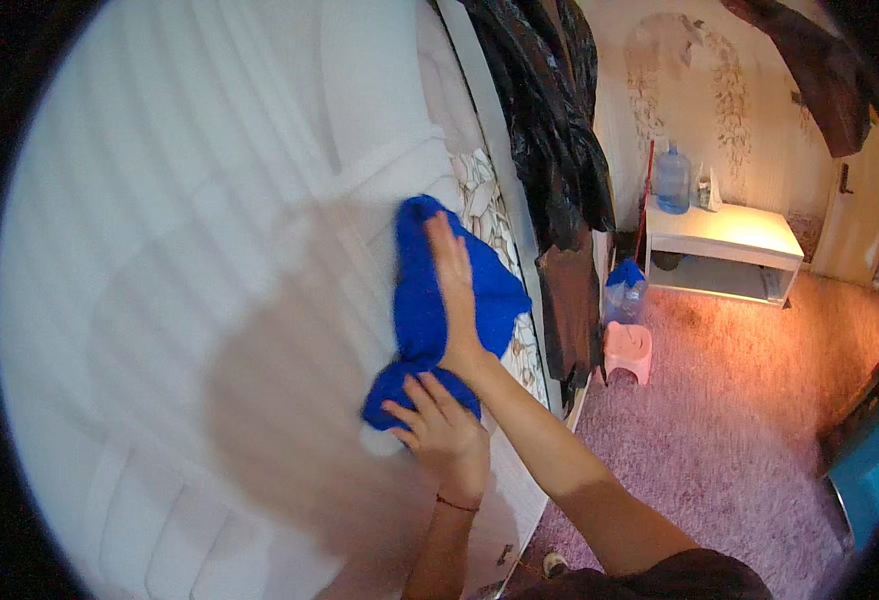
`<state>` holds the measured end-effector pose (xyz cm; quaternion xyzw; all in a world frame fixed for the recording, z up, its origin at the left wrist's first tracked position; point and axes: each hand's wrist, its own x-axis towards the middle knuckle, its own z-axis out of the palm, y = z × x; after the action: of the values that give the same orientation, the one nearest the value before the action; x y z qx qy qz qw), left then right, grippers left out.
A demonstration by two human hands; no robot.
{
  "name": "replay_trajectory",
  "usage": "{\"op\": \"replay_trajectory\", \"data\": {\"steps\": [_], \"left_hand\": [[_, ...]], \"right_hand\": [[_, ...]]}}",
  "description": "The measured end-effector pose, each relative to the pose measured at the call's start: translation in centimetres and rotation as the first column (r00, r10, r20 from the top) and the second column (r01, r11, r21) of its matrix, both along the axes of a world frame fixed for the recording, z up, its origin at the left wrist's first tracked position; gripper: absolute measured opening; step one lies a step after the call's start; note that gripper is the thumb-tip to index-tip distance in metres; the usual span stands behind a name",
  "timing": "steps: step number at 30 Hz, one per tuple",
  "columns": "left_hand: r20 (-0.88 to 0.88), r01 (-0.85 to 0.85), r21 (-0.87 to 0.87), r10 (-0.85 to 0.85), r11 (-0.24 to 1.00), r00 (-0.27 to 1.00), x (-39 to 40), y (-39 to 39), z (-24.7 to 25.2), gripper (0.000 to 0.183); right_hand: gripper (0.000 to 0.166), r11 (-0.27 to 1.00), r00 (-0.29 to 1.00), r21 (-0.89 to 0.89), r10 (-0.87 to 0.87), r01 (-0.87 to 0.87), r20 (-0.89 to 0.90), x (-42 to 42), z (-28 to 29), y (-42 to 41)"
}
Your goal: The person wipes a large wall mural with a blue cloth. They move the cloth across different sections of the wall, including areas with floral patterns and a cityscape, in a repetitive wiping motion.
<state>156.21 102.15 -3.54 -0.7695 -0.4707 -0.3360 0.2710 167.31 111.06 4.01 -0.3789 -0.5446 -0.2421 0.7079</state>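
Observation:
A bright blue cloth (417,300) lies against a white ribbed surface (244,225), bunched near its middle and spread over a patterned strip (526,352) at its right. My right hand (456,292) rests flat on the upper cloth, fingers stretched out, its palm hidden. Lower down, my left hand (447,439) touches the cloth's lower lobe with its fingertips, fingers spread; a thin dark red bracelet circles that wrist. Just left of those fingertips shows a small round white patch (381,441). Neither hand visibly grips the fabric.
Crumpled black plastic sheeting (552,112) hangs along the right edge of the white surface. Beyond are a pink stool (628,349), a clear bag with something blue (625,289), and a white table (732,232) bearing a water jug (673,180). A purplish carpet (694,442) covers the floor.

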Motion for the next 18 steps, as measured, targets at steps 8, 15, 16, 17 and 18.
{"op": "replay_trajectory", "data": {"steps": [8,15,16,17,18], "left_hand": [[-0.081,0.225,-0.155,-0.239,0.962,0.967,4.5,3.5,-14.3,0.066],[-0.120,0.224,-0.253,-0.261,0.941,0.958,2.0,1.9,-18.1,0.060],[-0.128,0.164,-0.234,-0.197,0.958,0.972,1.6,1.6,-16.9,0.059],[-0.135,0.100,-0.214,-0.131,0.972,0.982,0.9,1.5,-15.8,0.058],[-0.038,0.087,-0.258,-0.100,0.962,0.994,0.0,1.6,-15.2,0.059]], "right_hand": [[0.062,0.988,0.838,-0.128,0.003,-0.087,-0.546,4.9,-19.2,2.8],[0.055,0.905,0.814,-0.423,-0.219,-0.036,-0.538,2.2,-29.6,1.5],[0.055,0.919,0.824,-0.391,-0.179,-0.055,-0.537,1.2,-27.3,1.1],[0.056,0.928,0.807,-0.367,-0.169,-0.062,-0.566,0.0,-23.7,0.6],[0.057,0.956,0.850,-0.284,-0.085,-0.078,-0.520,-1.2,-19.3,0.0]]}}
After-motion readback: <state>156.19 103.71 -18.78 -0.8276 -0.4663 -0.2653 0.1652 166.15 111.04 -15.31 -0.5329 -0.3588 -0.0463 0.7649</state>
